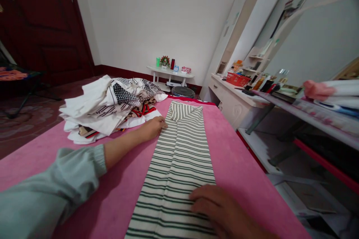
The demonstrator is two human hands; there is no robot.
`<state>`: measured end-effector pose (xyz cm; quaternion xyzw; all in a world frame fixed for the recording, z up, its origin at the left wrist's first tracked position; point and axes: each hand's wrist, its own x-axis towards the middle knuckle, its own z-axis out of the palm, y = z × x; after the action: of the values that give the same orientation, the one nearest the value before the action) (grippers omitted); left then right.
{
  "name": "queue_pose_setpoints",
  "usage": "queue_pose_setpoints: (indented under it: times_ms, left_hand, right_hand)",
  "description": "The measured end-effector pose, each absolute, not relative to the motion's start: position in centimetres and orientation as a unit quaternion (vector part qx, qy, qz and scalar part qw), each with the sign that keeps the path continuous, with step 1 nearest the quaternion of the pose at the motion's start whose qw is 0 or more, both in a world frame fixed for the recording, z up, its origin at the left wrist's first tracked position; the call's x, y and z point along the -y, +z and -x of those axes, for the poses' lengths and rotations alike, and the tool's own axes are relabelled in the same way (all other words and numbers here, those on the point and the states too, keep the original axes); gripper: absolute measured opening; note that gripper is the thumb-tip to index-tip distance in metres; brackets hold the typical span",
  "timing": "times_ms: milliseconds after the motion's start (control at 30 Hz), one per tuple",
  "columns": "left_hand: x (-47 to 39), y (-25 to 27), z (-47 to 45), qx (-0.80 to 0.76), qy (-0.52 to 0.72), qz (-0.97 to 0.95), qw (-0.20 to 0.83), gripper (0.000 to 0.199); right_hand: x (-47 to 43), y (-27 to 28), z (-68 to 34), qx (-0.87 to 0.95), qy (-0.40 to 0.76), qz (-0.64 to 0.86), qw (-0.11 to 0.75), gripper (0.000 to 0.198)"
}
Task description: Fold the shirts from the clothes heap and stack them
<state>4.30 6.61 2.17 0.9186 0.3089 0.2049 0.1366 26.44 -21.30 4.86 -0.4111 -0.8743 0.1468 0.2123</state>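
Observation:
A long, narrow strip of folded striped cloth (183, 157), cream with dark green lines, runs away from me over the pink table cover (230, 145). Its far end has a corner folded over at a slant. At the far left edge of the cloth, my left hand (151, 129) has its fingers closed on the fabric. My right hand (218, 205) lies over the near right edge, fingers stretched out and resting on the stripes; its thumb is hidden.
A heap of patterned and white clothes (112, 108) is piled at the left. Behind stands a small white shelf (171, 71) with little items. On the right are a dressing table (230, 93) and a rack (308, 119) with folded towels.

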Motion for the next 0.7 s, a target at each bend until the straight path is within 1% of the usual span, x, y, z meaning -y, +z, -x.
queue_pose_setpoints:
  times_ms: [67, 133, 233, 300, 367, 433, 500, 600, 700]
  left_hand:
    - [-4.4, 2.8, -1.6, -0.234, 0.197, -0.936, 0.175, 0.036]
    - [-1.7, 3.7, 0.8, -0.168, 0.181, -0.948, 0.201, 0.038]
    - [2.3, 4.9, 3.3, -0.11, 0.139, -0.959, 0.22, 0.032]
    - [4.4, 5.2, 4.0, -0.089, 0.118, -0.962, 0.228, 0.029]
    - [5.9, 5.2, 4.0, -0.073, 0.118, -0.962, 0.234, 0.025]
    - [6.7, 5.0, 3.6, -0.063, 0.137, -0.957, 0.249, 0.021]
    - [7.1, 4.9, 3.1, -0.057, 0.16, -0.945, 0.281, 0.021]
    - [7.7, 5.9, 2.8, -0.068, 0.169, -0.925, 0.334, 0.026]
    - [9.3, 7.9, 3.4, -0.102, 0.14, -0.905, 0.388, 0.029]
  right_hand:
    - [22.5, 6.4, -28.9, 0.862, 0.124, 0.441, 0.216, 0.039]
    - [23.5, 7.7, -30.2, 0.854, 0.12, 0.464, 0.2, 0.049]
    - [24.5, 8.2, -30.5, 0.871, 0.132, 0.447, 0.158, 0.052]
    - [24.6, 7.1, -30.4, 0.889, 0.136, 0.415, 0.139, 0.051]
    - [24.3, 5.2, -30.4, 0.902, 0.132, 0.383, 0.148, 0.048]
    - [23.9, 3.5, -30.4, 0.896, 0.127, 0.382, 0.187, 0.044]
    - [23.7, 3.1, -30.2, 0.868, 0.137, 0.41, 0.245, 0.037]
    - [23.8, 5.2, -29.0, 0.814, 0.206, 0.455, 0.297, 0.029]
    - [24.6, 8.8, -27.5, 0.787, 0.316, 0.455, 0.272, 0.03]
